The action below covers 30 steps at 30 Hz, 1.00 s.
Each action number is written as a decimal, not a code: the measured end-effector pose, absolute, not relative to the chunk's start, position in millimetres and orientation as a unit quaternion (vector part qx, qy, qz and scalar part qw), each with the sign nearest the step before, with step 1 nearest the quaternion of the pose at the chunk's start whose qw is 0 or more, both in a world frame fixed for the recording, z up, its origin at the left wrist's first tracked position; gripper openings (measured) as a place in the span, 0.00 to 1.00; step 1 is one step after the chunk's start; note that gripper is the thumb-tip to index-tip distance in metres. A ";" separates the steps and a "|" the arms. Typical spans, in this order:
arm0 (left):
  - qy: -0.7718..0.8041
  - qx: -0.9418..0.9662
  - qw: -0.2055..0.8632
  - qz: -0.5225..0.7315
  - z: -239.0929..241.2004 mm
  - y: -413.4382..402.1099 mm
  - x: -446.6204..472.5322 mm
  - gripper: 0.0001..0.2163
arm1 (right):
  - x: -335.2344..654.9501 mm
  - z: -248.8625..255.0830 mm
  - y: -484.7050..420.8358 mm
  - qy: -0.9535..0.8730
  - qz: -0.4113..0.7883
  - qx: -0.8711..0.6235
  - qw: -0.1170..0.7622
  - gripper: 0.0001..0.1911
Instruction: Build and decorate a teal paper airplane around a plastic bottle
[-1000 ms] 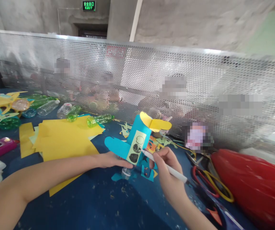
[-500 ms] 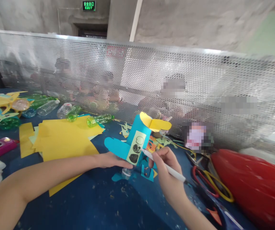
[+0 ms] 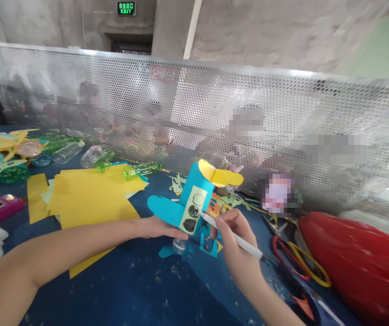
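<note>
A blue paper-covered bottle plane (image 3: 194,194) with a yellow propeller (image 3: 219,175) is tilted up over the blue table. My left hand (image 3: 154,226) grips it from below, under its blue wing. My right hand (image 3: 231,237) is closed round a white marker pen (image 3: 230,233). The pen's tip touches the pale green strip (image 3: 192,209) on the plane's side, at the middle of three round shapes; the two lower ones are filled black.
Yellow paper sheets (image 3: 89,199) lie to the left, with several plastic bottles (image 3: 79,154) behind them. Scissors (image 3: 296,258) and a red bag (image 3: 360,267) sit at the right. A perforated metal screen (image 3: 282,117) runs across the back, people behind it. Paper scraps (image 3: 211,244) lie under the plane.
The pen tip has shifted slightly on the green strip. Hands and plane otherwise hold the same place.
</note>
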<state>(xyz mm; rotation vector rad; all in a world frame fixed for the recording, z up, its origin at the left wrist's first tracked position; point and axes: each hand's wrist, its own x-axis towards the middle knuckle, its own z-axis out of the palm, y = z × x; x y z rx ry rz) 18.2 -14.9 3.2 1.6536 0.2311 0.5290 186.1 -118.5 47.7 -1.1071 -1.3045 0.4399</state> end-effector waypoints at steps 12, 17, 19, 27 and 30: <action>0.115 0.733 0.630 0.229 2.3 -14.5 18.0 0.24 | 186.3 45.4 -116.4 -0.567 0.201 -0.475 0.642 0.11; 0.116 0.736 0.627 0.227 2.2 -14.4 16.8 0.24 | 187.8 44.2 -115.3 -0.562 0.195 -0.479 0.646 0.11; 0.113 0.734 0.630 0.227 2.8 -14.8 16.8 0.22 | 188.5 44.0 -115.0 -0.564 0.192 -0.483 0.643 0.11; 0.126 0.721 0.644 0.224 5.7 -17.1 17.1 0.22 | 188.7 45.7 -115.5 -0.559 0.199 -0.490 0.638 0.11; 0.131 0.721 0.643 0.225 4.5 -16.7 17.3 0.24 | 188.3 46.6 -116.3 -0.561 0.203 -0.491 0.635 0.12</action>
